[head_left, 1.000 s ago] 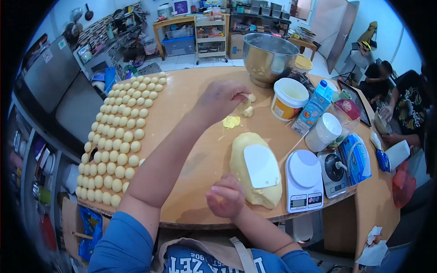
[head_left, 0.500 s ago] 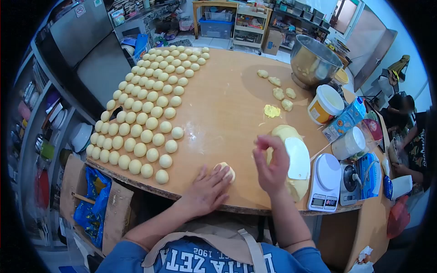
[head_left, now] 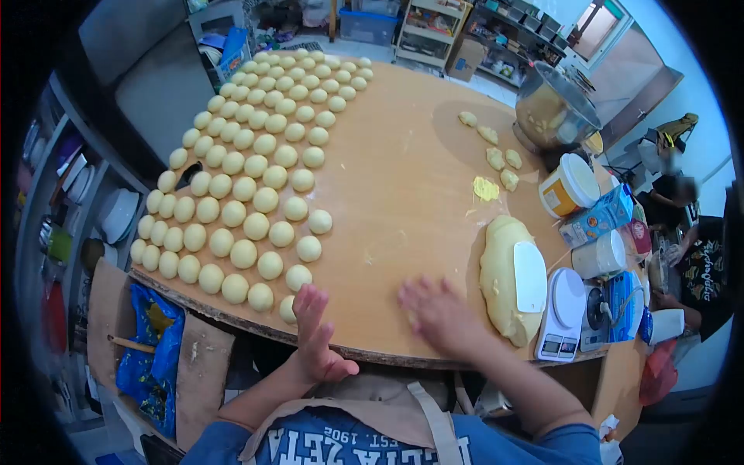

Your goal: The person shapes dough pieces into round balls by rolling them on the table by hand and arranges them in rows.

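My left hand (head_left: pixel 316 333) is raised at the table's front edge, its fingers up and apart, holding nothing. It is beside the nearest dough ball (head_left: pixel 287 310), partly covering it. My right hand (head_left: pixel 440 316) is palm down low over the table, blurred, with fingers stretched out; whatever lies beneath it is hidden. Right of it lies a large dough mass (head_left: pixel 497 271) with a white flat scraper (head_left: pixel 530 277) resting on it. Many round dough balls (head_left: pixel 256 226) stand in rows on the left half of the wooden table (head_left: pixel 387 170).
A kitchen scale (head_left: pixel 564 314), a white tub (head_left: pixel 569 184), a blue carton (head_left: pixel 597 217) and a jar (head_left: pixel 598 256) line the right side. Behind them stands a steel mixing bowl (head_left: pixel 554 108). Small dough pieces (head_left: pixel 494 159) and a yellow smear (head_left: pixel 486 188) lie nearby. Another person (head_left: pixel 701 271) is at far right.
My left hand has lifted off a dough piece and moved left. My right hand has come down from the air onto the table area where that piece was. The view has shifted slightly.
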Action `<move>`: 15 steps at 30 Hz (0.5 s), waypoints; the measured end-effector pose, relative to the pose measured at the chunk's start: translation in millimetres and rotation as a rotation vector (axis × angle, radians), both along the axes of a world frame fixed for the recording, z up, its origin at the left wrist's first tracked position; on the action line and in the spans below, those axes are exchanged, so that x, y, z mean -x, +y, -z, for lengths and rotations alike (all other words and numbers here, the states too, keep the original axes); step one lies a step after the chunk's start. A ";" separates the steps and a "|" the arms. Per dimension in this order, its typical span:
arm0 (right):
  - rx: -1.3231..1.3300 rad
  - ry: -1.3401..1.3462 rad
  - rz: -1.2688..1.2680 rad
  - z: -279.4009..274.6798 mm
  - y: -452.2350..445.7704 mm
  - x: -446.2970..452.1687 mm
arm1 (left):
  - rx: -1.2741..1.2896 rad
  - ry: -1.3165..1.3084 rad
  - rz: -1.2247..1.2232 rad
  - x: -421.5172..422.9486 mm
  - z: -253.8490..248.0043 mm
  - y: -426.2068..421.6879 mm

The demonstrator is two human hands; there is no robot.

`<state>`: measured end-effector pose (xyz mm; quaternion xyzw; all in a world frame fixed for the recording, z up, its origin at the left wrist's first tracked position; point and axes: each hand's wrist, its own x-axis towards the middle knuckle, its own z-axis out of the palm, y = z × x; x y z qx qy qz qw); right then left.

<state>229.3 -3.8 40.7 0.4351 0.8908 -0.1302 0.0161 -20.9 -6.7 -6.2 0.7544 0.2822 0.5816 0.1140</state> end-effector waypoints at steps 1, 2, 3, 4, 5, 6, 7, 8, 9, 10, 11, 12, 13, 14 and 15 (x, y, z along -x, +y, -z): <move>-0.079 -0.012 0.057 -0.5 21.2 1.0 | 0.008 0.011 0.000 0.4 -1.5 -1.7; -0.168 -0.024 0.116 -3.0 40.2 2.7 | 0.006 0.023 0.003 -0.2 -1.6 -1.5; -0.190 0.072 0.147 -4.8 55.6 16.0 | 0.001 -0.004 0.014 -1.0 -0.5 -0.3; -0.216 0.170 0.176 -5.6 71.2 37.9 | -0.007 -0.031 0.022 -1.5 -0.2 0.8; -0.246 0.270 0.199 -7.3 78.9 50.5 | -0.018 -0.056 0.026 -2.2 -0.7 2.6; -0.156 0.306 0.120 -9.0 68.7 53.9 | -0.025 -0.065 0.034 -3.2 0.6 4.2; -0.064 0.342 0.038 -8.0 46.0 60.0 | -0.031 -0.071 0.038 -2.5 3.9 3.9; 0.035 0.380 -0.044 -4.3 27.3 65.2 | -0.031 -0.076 0.042 -0.4 6.0 3.9; -0.003 0.414 -0.089 9.7 17.9 48.9 | -0.004 -0.084 0.055 0.8 4.5 4.8; -0.038 0.445 -0.133 31.1 10.1 13.8 | 0.026 -0.095 0.068 -0.1 1.7 3.8; -0.073 0.475 -0.173 43.2 6.7 -7.9 | 0.056 -0.108 0.084 -1.1 0.5 3.5; -0.133 0.425 -0.069 41.1 19.1 -13.6 | 0.067 -0.115 0.094 -1.7 1.0 3.9; -0.191 0.374 0.041 35.3 42.7 -21.4 | 0.080 -0.121 0.109 -2.7 1.3 3.9; -0.251 0.321 0.157 31.9 55.8 -28.3 | 0.091 -0.124 0.132 -3.6 1.7 3.1; -0.177 0.432 0.219 22.7 59.9 -14.6 | 0.106 -0.143 0.156 -4.5 3.4 3.1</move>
